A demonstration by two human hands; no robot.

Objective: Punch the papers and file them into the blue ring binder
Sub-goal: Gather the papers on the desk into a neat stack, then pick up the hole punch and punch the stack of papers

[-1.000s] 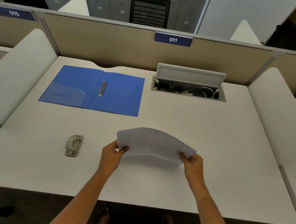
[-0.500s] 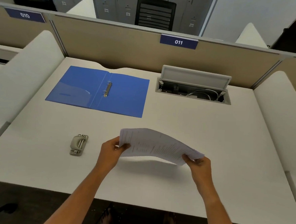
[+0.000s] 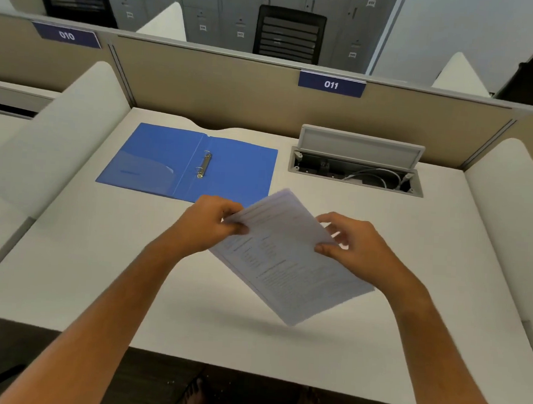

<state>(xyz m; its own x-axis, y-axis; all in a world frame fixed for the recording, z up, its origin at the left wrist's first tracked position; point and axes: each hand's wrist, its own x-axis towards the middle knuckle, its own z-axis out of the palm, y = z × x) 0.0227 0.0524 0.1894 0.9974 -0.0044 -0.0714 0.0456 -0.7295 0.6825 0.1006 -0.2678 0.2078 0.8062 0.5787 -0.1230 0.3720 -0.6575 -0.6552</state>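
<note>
Just on the near side of the blue ring binder (image 3: 235,171): the papers (image 3: 286,266), one stack held up off the counter (image 3: 428,260), with its shadow on the bare top below.
Far corner of the stack: close to the binder's near right corner, though lifted and not touching it.
Long axis of the papers: slanted, running from the binder end down toward the near right, so the stack sits skewed to the binder's spine.
Binder: open flat, both covers spread, spine pointing roughly away from the person and leaning a little.
Rings (image 3: 205,164): at mid-spine; too small to tell whether they are sprung apart or closed.
Direction from the hands: the binder lies beyond them and to the left.
Nearer hand: the left hand (image 3: 206,226), which sits just short of the binder's near edge.
Left hand: clenched on the stack's left edge, thumb on top and fingers curled under.
Right hand (image 3: 360,243): grasping the opposite edge on the side away from the binder, thumb pressed on the top sheet, fingers loosely spread behind the paper; it looks the lighter grip.
Punch: none shows in this view, so I cannot say which way it lies from the binder.
Step in hand, as I judge it: squaring the stack before punching; no holes show along any edge.
Right of the binder: an open cable box (image 3: 355,173) set into the counter, well apart from the papers.
</note>
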